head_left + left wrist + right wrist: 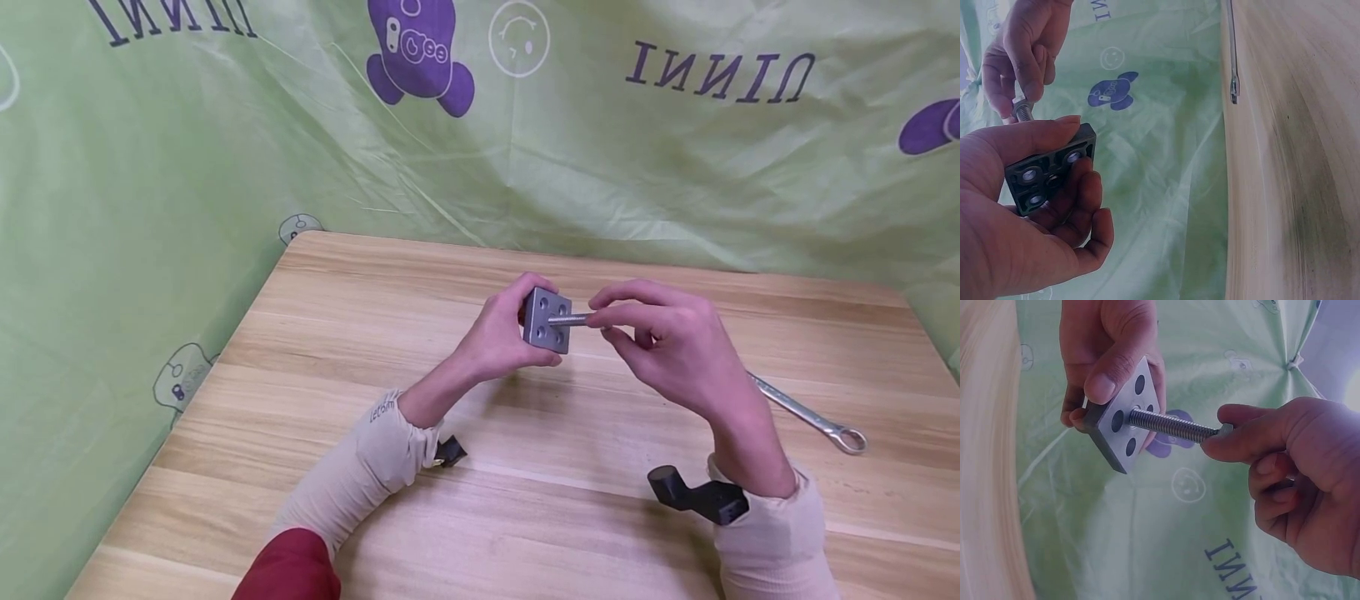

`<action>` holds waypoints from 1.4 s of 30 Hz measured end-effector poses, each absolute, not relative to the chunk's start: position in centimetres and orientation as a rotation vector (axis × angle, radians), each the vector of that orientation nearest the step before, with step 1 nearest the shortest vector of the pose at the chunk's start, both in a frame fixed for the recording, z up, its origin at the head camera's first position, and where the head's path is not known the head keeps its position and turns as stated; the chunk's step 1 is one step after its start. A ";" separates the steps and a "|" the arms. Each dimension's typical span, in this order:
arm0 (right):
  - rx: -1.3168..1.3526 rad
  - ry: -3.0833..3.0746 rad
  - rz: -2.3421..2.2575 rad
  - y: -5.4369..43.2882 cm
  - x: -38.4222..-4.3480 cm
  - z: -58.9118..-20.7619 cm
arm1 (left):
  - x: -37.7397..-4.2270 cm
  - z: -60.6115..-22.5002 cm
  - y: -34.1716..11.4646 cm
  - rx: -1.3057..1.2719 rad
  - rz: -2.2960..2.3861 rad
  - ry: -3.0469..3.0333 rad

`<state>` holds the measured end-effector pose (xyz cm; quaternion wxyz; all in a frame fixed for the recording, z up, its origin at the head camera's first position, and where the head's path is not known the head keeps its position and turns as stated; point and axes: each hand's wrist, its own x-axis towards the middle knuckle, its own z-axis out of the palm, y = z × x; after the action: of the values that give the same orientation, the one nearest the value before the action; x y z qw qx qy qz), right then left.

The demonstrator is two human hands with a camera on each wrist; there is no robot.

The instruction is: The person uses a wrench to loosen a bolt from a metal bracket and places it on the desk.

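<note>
My left hand [498,333] grips a grey square plate [536,321] by its edges, thumb on one side and fingers on the other. Holes sit near the plate's corners, and in the left wrist view its ribbed dark back [1054,178] shows. A threaded bolt [1172,427] stands out from the middle of the plate's smooth face, its tip at the centre. My right hand [667,333] pinches the bolt's head end between thumb and forefinger. The fingertips partly cover that head. Both hands hold these parts above the wooden table.
A combination wrench [813,417] lies on the wooden table [337,333], right of and partly behind the right forearm. Black wrist-camera mounts [697,496] stick out from both sleeves. Green printed fabric [525,167] hangs behind the table and at its left.
</note>
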<state>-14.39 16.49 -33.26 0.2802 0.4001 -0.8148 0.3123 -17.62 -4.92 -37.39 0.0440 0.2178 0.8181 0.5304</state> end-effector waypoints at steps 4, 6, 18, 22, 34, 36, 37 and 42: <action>1.049 -2.212 0.833 16.6 -14.4 -33.2 | -17.6 -37.4 -5.0 0.663 1.612 2.506; 1.014 -2.236 0.836 16.7 -14.3 -33.2 | -17.6 -37.3 -5.0 0.660 1.611 2.506; 0.914 -2.299 0.800 16.8 -14.2 -33.1 | -17.7 -37.4 -5.0 0.665 1.618 2.504; 1.047 -2.188 0.808 16.6 -14.4 -33.1 | -17.7 -37.4 -5.0 0.668 1.626 2.498; 0.997 -2.269 0.805 17.0 -14.3 -33.0 | -17.7 -37.4 -4.9 0.663 1.619 2.502; 0.947 -2.292 0.808 17.0 -14.3 -33.0 | -17.7 -37.4 -4.9 0.658 1.617 2.505; 0.917 -2.308 0.814 17.0 -14.3 -33.0 | -17.7 -37.4 -4.9 0.655 1.617 2.506; 0.821 -2.362 0.805 16.9 -14.3 -33.0 | -17.7 -37.4 -4.9 0.656 1.617 2.509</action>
<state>-14.28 16.91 -32.98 0.2544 0.3023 -0.8695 0.2963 -17.68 -4.89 -37.39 0.0428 0.2146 0.8201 0.5287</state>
